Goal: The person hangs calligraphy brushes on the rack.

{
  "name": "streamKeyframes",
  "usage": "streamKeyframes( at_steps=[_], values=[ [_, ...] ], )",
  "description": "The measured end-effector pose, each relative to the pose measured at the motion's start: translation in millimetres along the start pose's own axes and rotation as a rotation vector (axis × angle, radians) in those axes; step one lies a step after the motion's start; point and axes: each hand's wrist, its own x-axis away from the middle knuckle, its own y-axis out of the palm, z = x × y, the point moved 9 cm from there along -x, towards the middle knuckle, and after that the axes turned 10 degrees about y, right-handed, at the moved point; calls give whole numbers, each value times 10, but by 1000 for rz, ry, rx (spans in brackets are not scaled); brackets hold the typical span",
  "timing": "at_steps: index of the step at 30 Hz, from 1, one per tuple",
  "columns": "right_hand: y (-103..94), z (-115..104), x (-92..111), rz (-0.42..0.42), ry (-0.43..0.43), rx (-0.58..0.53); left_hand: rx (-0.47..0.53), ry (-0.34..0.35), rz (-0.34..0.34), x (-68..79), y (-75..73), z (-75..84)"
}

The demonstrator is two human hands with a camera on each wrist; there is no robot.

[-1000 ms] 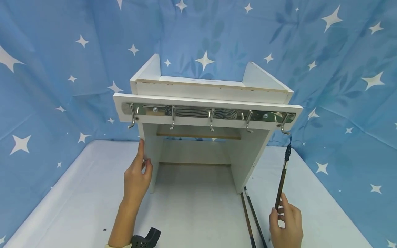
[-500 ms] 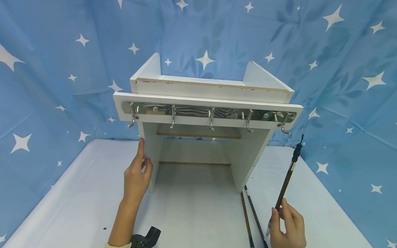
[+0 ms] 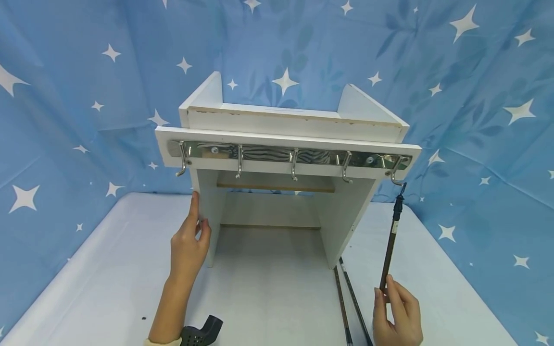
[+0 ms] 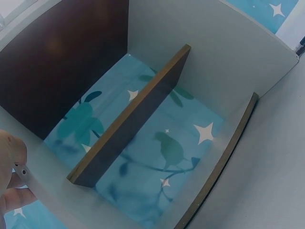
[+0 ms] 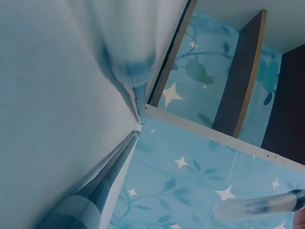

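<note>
A white shelf unit (image 3: 265,169) stands on the table, with a metal hook rail (image 3: 268,155) across its upper front. My left hand (image 3: 188,242) holds the edge of the unit's left side panel, index finger extended up along it. In the left wrist view, its fingers (image 4: 18,198) are at the panel edge. My right hand (image 3: 397,312) pinches a dark-handled calligraphy brush (image 3: 391,245) near its lower part. The brush's cord loop is at the tip of the rightmost hook (image 3: 396,171); whether it is over the hook I cannot tell. The pale bristles point down, seen in the right wrist view.
Two more brushes lie on the white table: a brown one (image 3: 343,307) and a black one (image 3: 356,302), both beside the unit's right panel. A small dark speck (image 3: 144,318) is on the left of the table. Blue starry cloth (image 3: 65,96) hangs behind.
My right hand first tilted the brush to the right, then brought its loop back left and up to the rightmost hook. My left hand has kept its place on the panel.
</note>
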Motion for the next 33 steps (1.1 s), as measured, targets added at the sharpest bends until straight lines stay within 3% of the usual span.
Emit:
streamKeyframes(
  at_steps=[33],
  values=[
    [11,17,-29,10,7,8,-1,10,21,0,-9,13]
  ],
)
